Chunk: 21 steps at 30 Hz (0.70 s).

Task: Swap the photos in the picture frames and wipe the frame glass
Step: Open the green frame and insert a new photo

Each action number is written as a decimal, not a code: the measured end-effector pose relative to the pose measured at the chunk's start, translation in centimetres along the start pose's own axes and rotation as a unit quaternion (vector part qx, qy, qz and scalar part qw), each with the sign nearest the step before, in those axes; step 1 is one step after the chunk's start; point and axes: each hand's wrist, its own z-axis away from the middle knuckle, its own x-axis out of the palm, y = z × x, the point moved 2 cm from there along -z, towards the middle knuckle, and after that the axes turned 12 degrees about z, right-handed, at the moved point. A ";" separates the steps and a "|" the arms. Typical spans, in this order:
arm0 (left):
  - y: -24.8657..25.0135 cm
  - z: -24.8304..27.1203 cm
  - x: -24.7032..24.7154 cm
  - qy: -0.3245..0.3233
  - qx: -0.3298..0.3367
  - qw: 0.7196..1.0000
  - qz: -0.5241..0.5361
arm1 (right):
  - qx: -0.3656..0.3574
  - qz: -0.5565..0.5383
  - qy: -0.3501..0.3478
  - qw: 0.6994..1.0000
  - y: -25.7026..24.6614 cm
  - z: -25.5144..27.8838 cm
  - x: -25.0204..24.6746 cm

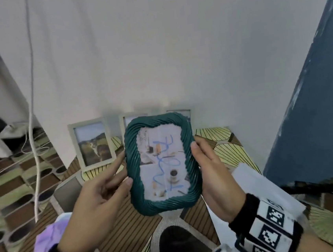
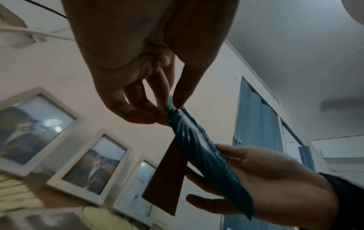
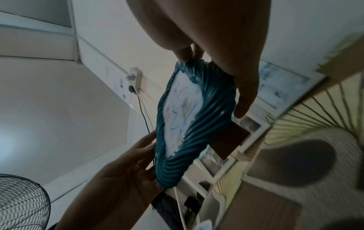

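Teal picture frame (image 1: pixel 162 163), with a rope-twist rim, is held up in the air between both hands, glass toward the person and blue scribbles across its photo (image 1: pixel 163 162). Left hand (image 1: pixel 95 197) pinches the frame's left edge, thumb on the front and fingers behind. Right hand (image 1: pixel 214 174) grips the right edge, thumb on the rim and fingers curled around the back. A brown easel stand (image 2: pixel 167 179) hangs off the back. Behind, white frames (image 1: pixel 92 144) lean against the wall (image 1: pixel 154 55) on a patterned mat (image 1: pixel 232 151).
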 end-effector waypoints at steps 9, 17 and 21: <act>-3.4 4.6 -1.0 -0.020 -0.110 0.994 -0.001 | 0.160 -0.037 -0.037 0.986 5.0 2.8 -0.1; -7.0 5.4 -1.3 -0.112 -0.175 0.975 -0.083 | 0.274 -0.033 -0.038 0.960 8.3 3.9 -0.9; -7.6 5.3 -1.8 -0.115 -0.156 0.970 -0.147 | 0.298 -0.022 -0.021 0.954 9.4 4.0 -0.8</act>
